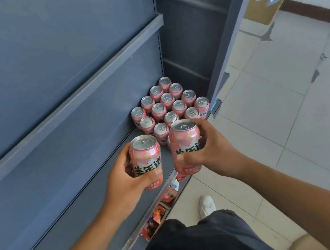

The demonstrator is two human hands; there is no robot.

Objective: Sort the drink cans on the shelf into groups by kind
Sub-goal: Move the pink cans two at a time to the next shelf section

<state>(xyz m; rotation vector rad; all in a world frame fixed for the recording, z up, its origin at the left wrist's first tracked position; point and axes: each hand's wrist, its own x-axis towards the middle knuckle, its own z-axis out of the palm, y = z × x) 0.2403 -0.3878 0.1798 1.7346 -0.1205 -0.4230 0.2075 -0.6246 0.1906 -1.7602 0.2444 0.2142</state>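
Observation:
Several pink drink cans (167, 99) stand packed in rows at the right end of a grey metal shelf (85, 203). My left hand (123, 182) grips one pink can (145, 156) upright above the shelf, just short of that group. My right hand (209, 150) grips a second pink can (185, 141) of the same kind, upright, close beside the first and at the near edge of the group. Both cans show silver tops with pull tabs and black lettering.
A higher grey shelf (68, 101) juts out at the left. Snack packets (159, 215) lie on a lower shelf under the front edge. The shelf upright (226, 27) bounds the right end. Tiled floor (278, 116) and my white shoe (207, 205) lie to the right.

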